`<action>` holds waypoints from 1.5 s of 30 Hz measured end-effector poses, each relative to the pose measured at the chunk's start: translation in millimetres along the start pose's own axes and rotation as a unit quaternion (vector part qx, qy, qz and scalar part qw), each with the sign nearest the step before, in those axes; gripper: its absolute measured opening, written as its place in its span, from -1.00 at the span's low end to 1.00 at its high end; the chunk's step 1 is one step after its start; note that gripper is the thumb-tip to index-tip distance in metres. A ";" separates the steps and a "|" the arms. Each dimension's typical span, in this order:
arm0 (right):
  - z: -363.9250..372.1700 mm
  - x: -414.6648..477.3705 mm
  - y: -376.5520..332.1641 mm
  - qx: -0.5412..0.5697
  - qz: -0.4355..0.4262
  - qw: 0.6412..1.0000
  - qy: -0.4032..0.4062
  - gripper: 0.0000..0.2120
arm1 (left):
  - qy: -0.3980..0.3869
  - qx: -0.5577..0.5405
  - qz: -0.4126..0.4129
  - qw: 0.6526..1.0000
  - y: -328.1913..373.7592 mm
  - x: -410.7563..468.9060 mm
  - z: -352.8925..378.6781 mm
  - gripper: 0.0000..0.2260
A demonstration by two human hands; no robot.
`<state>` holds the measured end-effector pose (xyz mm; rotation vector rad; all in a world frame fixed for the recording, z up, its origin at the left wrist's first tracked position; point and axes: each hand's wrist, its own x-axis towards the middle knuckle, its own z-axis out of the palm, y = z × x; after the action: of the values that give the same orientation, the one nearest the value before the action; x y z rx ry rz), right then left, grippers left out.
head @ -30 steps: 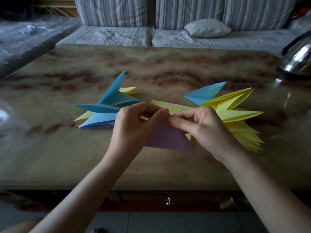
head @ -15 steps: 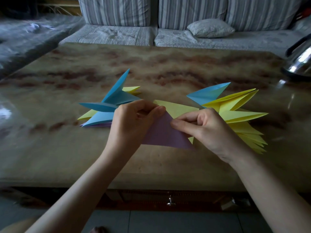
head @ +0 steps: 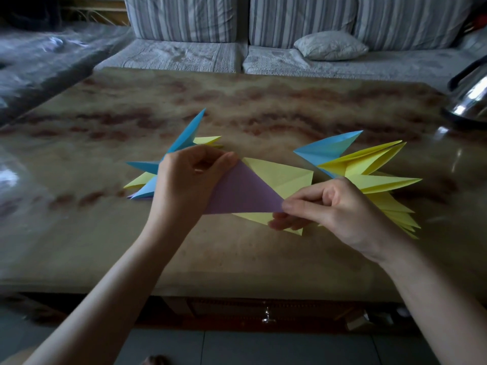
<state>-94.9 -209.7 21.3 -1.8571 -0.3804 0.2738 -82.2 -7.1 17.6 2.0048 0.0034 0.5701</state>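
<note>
Purple folded paper triangle [head: 245, 192] is lying over a yellow paper sheet [head: 284, 175] above the surface [head: 237, 259] | its long axis is slanting from left hand [head: 184, 183] down to right hand [head: 342, 206] | both hands' fingers [head: 303, 204] are pinching opposite corners

Purple paper triangle [head: 242, 193], yellow sheet [head: 282, 175]; blue-and-yellow folded pieces [head: 369, 164]; brown-mottled table [head: 263, 109]; grey-striped cushions [head: 181, 17].

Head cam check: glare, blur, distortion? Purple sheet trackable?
Head view: dim, flat light, muted colours; glare patches on the glossy table near the kettle and at its left edge; wide-angle bowing toward the frame edges; left periphery smeared; purple paper, left hand and right hand are sharp, paper edges readable.
</note>
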 end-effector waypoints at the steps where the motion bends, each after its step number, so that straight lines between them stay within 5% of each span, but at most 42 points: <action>1: -0.7 -0.7 0.1 -0.003 0.002 1.000 -0.001 -0.85 | -0.002 0.002 -0.001 1.000 -0.6 -0.1 0.5 -0.95; 13: -1.0 -2.6 0.4 -0.023 0.001 1.000 -0.011 -0.85 | -0.026 0.026 -0.006 0.999 -8.5 -0.2 2.7 -0.96; 17: -7.7 -4.6 2.9 -0.031 -0.002 0.999 -0.021 -0.84 | 0.038 0.062 -0.011 0.997 -22.7 15.9 -10.8 -0.92; 23: -7.8 3.1 10.5 0.018 -0.051 0.997 0.063 -0.84 | 0.029 0.092 -0.005 0.995 -30.1 18.2 -24.9 -0.98; 27: 2.4 8.8 26.5 -0.178 -0.111 0.973 0.099 -0.84 | 0.032 0.126 -0.034 0.991 -39.1 22.9 -32.9 -0.93; 31: 11.3 15.4 35.7 -0.345 -0.125 0.926 0.093 -0.64 | 0.006 0.173 -0.055 0.983 -50.4 22.3 -37.8 -0.88; 37: 16.1 20.4 43.4 -0.431 -0.100 0.894 0.072 -0.57 | 0.017 0.262 -0.044 0.964 -45.4 15.5 -39.3 -0.86; 45: 19.2 17.3 44.1 -0.472 -0.147 0.862 0.113 -0.72 | 0.039 0.295 0.057 0.953 -47.0 13.5 -36.0 -0.94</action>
<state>-80.7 -198.7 -26.6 -2.7035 -0.7056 -0.4292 -73.3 49.4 -2.8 2.5720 0.1195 0.7885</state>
